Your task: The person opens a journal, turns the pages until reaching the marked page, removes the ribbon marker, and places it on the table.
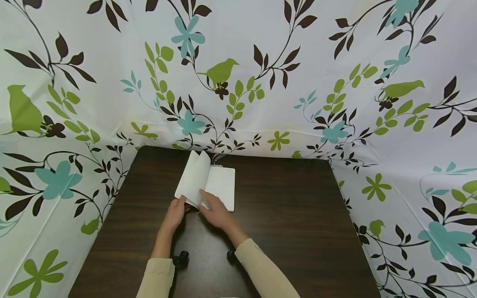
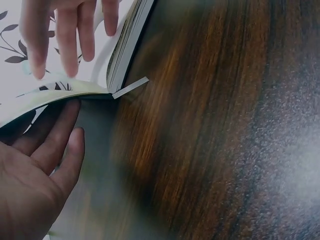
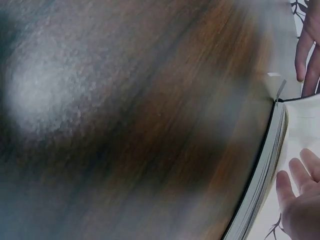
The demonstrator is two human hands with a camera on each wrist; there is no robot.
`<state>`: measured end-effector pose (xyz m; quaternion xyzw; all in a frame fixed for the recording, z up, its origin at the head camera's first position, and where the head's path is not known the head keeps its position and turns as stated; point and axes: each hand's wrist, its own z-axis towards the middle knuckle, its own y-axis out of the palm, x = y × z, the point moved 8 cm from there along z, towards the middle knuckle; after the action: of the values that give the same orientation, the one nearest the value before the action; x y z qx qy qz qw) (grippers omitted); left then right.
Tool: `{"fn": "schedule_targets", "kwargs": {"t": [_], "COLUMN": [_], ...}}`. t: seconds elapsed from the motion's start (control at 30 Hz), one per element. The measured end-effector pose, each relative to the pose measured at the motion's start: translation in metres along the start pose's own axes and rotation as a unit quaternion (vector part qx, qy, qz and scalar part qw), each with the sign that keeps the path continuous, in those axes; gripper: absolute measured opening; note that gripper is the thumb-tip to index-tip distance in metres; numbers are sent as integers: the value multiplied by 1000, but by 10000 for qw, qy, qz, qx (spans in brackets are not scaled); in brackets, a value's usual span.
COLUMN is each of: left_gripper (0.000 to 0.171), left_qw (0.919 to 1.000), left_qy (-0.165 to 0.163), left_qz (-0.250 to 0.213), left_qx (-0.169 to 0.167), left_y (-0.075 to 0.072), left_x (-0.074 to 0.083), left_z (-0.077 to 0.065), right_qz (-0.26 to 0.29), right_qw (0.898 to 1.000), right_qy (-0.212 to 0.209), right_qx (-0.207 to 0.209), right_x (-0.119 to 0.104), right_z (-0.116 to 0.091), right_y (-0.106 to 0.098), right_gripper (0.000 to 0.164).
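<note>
An open notebook (image 1: pixel 220 188) with blank white pages lies near the far side of the brown table. Its left part, cover and pages together, is raised at a slant. My left hand (image 1: pixel 175 213) holds that raised part by its near edge, thumb on the page and fingers beneath the dark cover, as the left wrist view shows. My right hand (image 1: pixel 217 212) is over the inner pages near the spine, its fingers (image 2: pixel 67 42) extended and fairly straight. From the bottom of the spine sticks out a thin pale ribbon (image 2: pixel 131 87).
The dark wood-grain table (image 1: pixel 290 223) extends around the notebook on both sides. A white curtain (image 1: pixel 253 136) printed with leaves, birds and flowers hangs along its back and sides. Each wrist carries a small black camera (image 1: pixel 180 259).
</note>
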<state>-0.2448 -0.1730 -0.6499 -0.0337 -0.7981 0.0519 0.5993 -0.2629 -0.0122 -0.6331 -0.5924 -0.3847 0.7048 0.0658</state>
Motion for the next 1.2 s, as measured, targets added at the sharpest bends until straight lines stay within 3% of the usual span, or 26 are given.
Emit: {"fn": "schedule_targets", "kwargs": {"t": [0.3,0.43,0.57,0.7,0.87,1.0,1.2], "left_gripper": [70,65,62,63,65,67,66], "left_qw": [9973,9978,9953,9943,9957,9967,9974], "left_qy": [529,527,577,472,304,171,27], "left_qz": [-68,314,758,886,814,752,682], "left_qx": [-499,-258,163,353,314,259,244], "left_y": [10,7,1,-3,-4,-3,-4], "left_x": [18,21,15,12,9,7,5], "left_z": [-9,-10,-7,-7,-8,-8,-6], "right_qz": [-480,-517,-991,-1851,-2688,-2902,-2865], "right_qw": [9976,9977,9947,9826,9631,9565,9574], "right_qy": [-468,-383,-242,-127,17,145,232], "right_qx": [-180,-198,-149,-26,-134,-269,-262], "right_x": [-11,-9,-4,3,18,29,34], "right_z": [-2,-2,-3,-5,-7,-9,-11], "right_y": [4,6,3,-8,-18,-22,-29], "right_gripper": [59,59,56,53,51,53,55]}}
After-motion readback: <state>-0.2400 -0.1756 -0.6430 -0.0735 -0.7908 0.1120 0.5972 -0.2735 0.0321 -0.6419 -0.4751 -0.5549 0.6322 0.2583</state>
